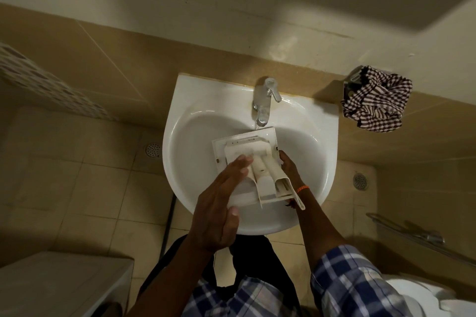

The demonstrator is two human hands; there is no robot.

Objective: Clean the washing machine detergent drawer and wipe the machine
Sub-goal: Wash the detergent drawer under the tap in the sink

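A sink [180,121] sits at the centre of the frame against the wall, its tap [265,100] at the upper middle of the rim. A detergent drawer [247,152] is held over the basin directly below the tap. The left hand [219,203] lies on the drawer's lower left side; the right hand [289,166] grips its right edge. A cloth [376,100] hangs on the wall at upper right, well apart from the sink. Floor drains [152,149] lie on either side of the basin. A washing machine [51,278] occupies the lower left corner.
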